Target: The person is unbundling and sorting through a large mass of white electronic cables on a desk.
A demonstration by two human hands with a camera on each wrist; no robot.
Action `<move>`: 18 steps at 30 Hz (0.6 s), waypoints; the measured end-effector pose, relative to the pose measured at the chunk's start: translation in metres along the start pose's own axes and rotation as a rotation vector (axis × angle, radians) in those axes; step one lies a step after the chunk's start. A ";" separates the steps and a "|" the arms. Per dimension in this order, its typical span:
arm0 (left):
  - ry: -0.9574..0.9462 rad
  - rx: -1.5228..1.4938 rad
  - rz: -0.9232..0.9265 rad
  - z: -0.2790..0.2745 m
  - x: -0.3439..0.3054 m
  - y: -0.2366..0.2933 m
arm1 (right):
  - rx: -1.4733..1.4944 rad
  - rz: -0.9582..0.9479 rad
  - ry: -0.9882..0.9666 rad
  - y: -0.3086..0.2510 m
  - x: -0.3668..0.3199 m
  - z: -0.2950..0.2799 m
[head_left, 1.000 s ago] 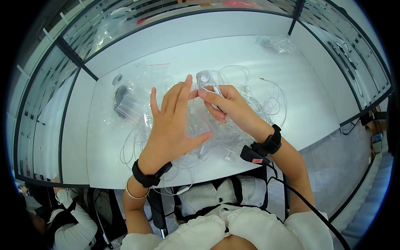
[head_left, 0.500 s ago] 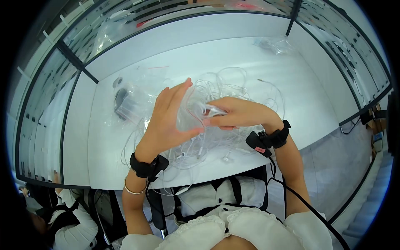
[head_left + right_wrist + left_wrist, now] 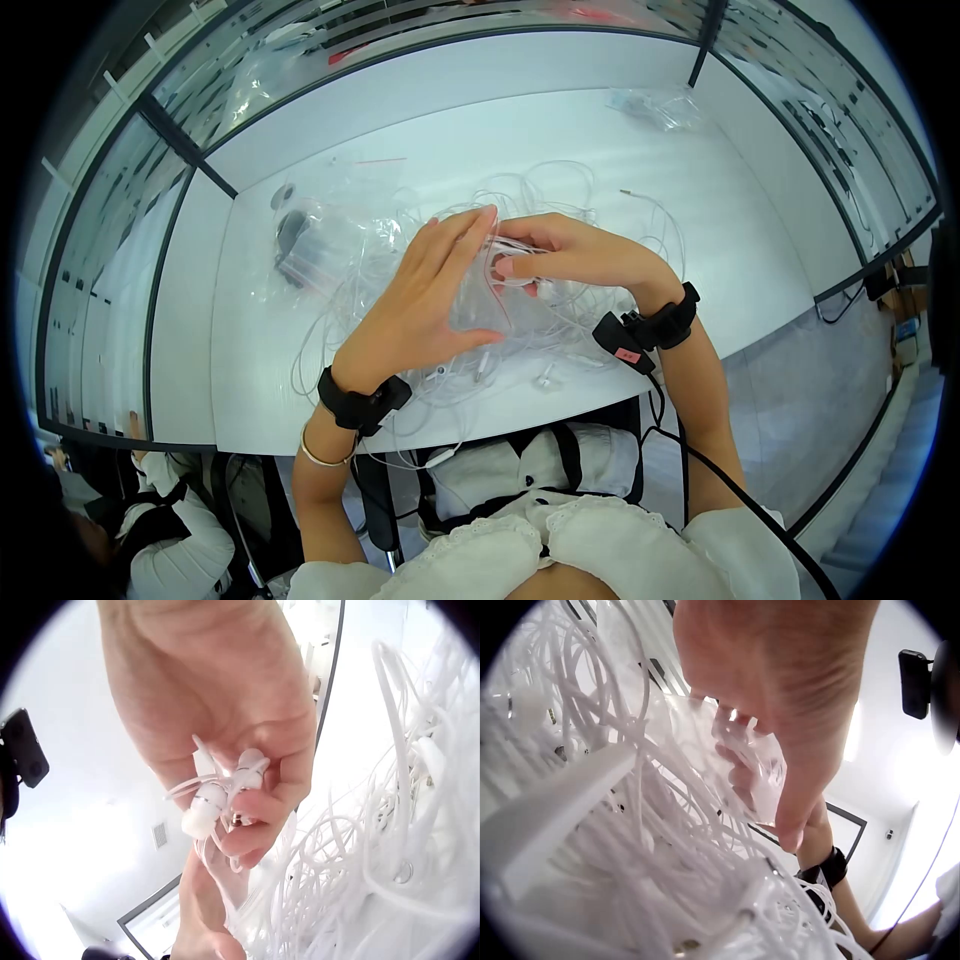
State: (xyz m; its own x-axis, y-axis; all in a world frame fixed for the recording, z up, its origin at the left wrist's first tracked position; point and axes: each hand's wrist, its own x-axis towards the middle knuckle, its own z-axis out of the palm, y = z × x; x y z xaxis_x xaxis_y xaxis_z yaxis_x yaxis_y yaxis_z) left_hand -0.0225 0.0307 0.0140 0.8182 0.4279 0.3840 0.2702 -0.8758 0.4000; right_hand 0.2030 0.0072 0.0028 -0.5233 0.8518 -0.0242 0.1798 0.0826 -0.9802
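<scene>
In the head view my left hand [image 3: 405, 305] stands with straight fingers and the thumb spread apart. A clear zip bag [image 3: 754, 769] with a red line along its mouth lies against those fingers. My right hand [image 3: 580, 255] faces it and grips a bundle of white wired earphones [image 3: 206, 810], its fingers curled round the wound cord. Two earbuds show under the palm in the right wrist view. The bundle is right at the bag's mouth, partly hidden by the right fingers. Below both hands spreads a tangled heap of white earphone cords [image 3: 630, 855].
More clear plastic bags [image 3: 330, 235], one around a dark item, lie on the left of the white table [image 3: 740, 250]. Another clear bag [image 3: 660, 108] is at the back right. A cord with a metal plug [image 3: 655, 200] trails right of the heap. Low partition walls surround the table.
My right hand has brought the earphone bundle down and toward me, from above the bag to its mouth. My left hand has turned its fingertips rightward, closer to the right hand.
</scene>
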 end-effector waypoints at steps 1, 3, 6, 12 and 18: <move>-0.005 0.007 -0.001 0.001 0.000 -0.001 | 0.013 -0.026 0.014 0.001 0.001 0.001; -0.010 0.013 0.005 0.002 0.000 -0.004 | 0.019 -0.051 0.022 0.003 0.004 0.004; -0.006 0.032 0.021 0.003 0.000 -0.005 | -0.008 -0.028 -0.015 0.005 0.006 0.007; -0.016 -0.020 0.056 0.007 0.003 0.002 | -0.023 0.016 -0.009 0.014 0.013 0.017; 0.038 0.145 0.061 0.000 0.003 0.006 | 0.277 -0.132 0.063 0.001 0.009 0.032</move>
State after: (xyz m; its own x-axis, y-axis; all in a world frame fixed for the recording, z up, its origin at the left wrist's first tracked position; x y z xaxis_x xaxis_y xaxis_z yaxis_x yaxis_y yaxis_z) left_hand -0.0183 0.0267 0.0172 0.8162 0.3783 0.4366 0.2929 -0.9224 0.2516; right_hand 0.1714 -0.0015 -0.0050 -0.4724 0.8744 0.1110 -0.1248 0.0583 -0.9905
